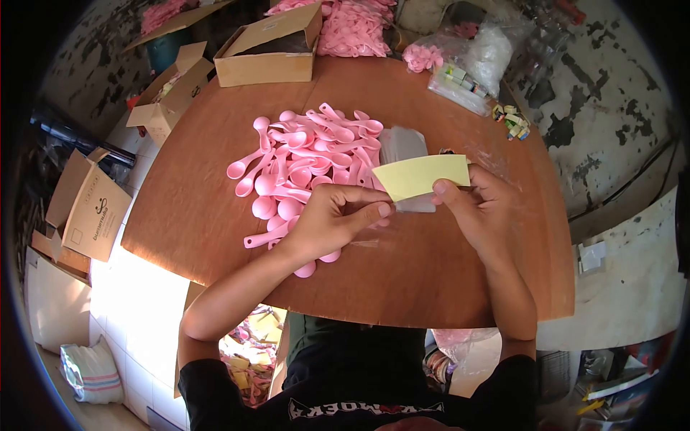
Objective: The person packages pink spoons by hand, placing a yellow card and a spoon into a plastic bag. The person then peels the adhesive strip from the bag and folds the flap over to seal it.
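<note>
A pale yellow card (420, 176) is held up over the wooden table. My right hand (478, 205) grips its right end between thumb and fingers. At the card's lower left corner my left hand (334, 219) is closed in a pinch; what lies between its fingertips is too small to make out. A heap of pink spoons (309, 158) lies to the left, partly behind my left hand. Behind the card rests a stack of clear plastic sheets or bags (402, 144), partly covered by it.
The wooden table (187, 187) bears an open cardboard box (266, 68) at the back. Pink items in bags (356, 32), clear plastic packs (460, 90) and small coloured pieces (512, 122) lie along the far edge. Another box (90, 205) stands left; a box of packed items (251, 352) sits below the front edge.
</note>
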Motion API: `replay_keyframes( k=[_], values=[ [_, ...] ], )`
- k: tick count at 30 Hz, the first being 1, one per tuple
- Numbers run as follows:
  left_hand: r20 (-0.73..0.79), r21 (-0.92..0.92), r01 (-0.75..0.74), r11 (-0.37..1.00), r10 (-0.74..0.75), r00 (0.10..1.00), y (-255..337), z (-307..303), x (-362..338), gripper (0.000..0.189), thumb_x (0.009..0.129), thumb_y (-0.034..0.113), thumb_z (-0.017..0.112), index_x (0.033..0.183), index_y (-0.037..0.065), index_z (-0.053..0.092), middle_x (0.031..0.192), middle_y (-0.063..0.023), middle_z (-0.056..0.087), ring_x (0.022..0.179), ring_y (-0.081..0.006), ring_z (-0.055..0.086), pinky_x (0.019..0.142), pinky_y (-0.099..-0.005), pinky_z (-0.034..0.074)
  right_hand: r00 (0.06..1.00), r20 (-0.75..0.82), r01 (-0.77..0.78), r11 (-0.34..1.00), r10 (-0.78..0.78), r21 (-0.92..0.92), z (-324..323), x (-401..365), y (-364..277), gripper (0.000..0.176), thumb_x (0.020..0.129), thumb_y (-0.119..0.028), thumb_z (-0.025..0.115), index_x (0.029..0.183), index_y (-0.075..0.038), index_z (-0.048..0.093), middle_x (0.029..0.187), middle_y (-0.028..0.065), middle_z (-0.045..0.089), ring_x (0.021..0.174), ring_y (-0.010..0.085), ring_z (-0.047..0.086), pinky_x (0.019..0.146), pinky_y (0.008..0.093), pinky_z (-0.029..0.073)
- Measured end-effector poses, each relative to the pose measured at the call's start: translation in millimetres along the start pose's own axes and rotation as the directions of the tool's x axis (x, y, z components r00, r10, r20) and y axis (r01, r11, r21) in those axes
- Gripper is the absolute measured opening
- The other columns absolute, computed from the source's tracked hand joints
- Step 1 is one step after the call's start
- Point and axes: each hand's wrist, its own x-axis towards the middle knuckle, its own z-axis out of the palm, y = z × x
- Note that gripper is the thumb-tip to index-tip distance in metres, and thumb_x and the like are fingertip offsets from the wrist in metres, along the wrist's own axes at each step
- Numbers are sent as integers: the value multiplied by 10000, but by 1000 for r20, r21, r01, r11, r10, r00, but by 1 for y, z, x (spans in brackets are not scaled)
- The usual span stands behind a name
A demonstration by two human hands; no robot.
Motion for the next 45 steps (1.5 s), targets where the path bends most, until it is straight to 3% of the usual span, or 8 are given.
replay_keyframes(
  k=[7, 12, 21, 28, 31, 36, 40, 45],
  values=[
    [66, 257, 42, 965, -61, 996, 4, -4, 1, 219, 928, 139, 677, 1049, -41, 709, 842, -55, 725, 761, -67, 654, 691, -223, 540, 945, 313, -4, 963, 92, -271, -2, 2, 0, 127, 865, -85, 709, 901, 36, 695, 749, 55, 677, 708, 69, 608, 635, 228, 488],
    [79, 187, 16, 982, -32, 996, 0, -4, 0, 226, 941, 143, 661, 1088, -25, 697, 791, -29, 696, 646, -37, 592, 544, -219, 484, 979, 40, 204, 960, -200, -194, 19, -2, -4, 138, 857, -55, 707, 972, 18, 685, 919, 91, 695, 777, 136, 646, 687, 256, 506],
    [31, 185, -238, 953, 237, 971, -6, 1, 3, 285, 930, 139, 668, 1178, -1, 669, 914, -55, 730, 794, -42, 609, 678, -225, 512, 925, 338, 217, 971, -173, -97, 25, -5, 2, 150, 817, -38, 725, 967, -25, 717, 1108, 124, 627, 1031, 250, 610, 885, 342, 484],
    [92, 357, -337, 871, 327, 941, -6, 1, -3, 335, 874, 79, 703, 1201, 17, 658, 1141, -151, 693, 978, -152, 683, 799, -298, 544, 863, 478, 232, 969, -165, -85, 21, -6, -2, 202, 853, -78, 690, 1044, -12, 692, 1083, 148, 654, 935, 246, 639, 813, 340, 509],
    [228, 380, -540, 751, 490, 841, -7, 3, 0, 446, 823, 97, 749, 1235, -12, 620, 1147, -172, 681, 1092, -293, 654, 931, -366, 534, 735, 639, -21, 950, 227, -313, 16, -13, -5, 235, 841, -31, 662, 1067, 35, 668, 1035, 154, 699, 981, 233, 668, 851, 339, 520],
    [170, 505, -538, 675, 533, 829, -1, 5, -3, 685, 774, 191, 815, 1355, 12, 500, 1024, -152, 695, 966, -261, 679, 862, -344, 542, 807, 579, -25, 986, 116, -164, 21, -9, 5, 219, 897, -5, 593, 1106, 37, 644, 969, 106, 707, 826, 169, 679, 736, 277, 542],
    [41, 537, -238, 809, 258, 965, 8, -2, -8, 531, 871, 111, 722, 1343, 20, 496, 920, -96, 715, 791, -149, 691, 664, -272, 532, 984, 120, -152, 965, 129, 212, 25, 29, 32, 290, 919, -44, 589, 1207, -57, 613, 949, 56, 696, 808, 94, 669, 680, 245, 516],
    [-128, 333, -247, 910, 303, 945, 17, 0, -5, 510, 893, 76, 691, 1343, -9, 467, 938, -110, 706, 812, -114, 680, 661, -246, 532, 910, 262, 399, 856, -323, -329, 70, 76, 89, 395, 836, -16, 610, 1224, -88, 608, 1106, 130, 676, 1043, 259, 644, 866, 339, 509]
  ],
)
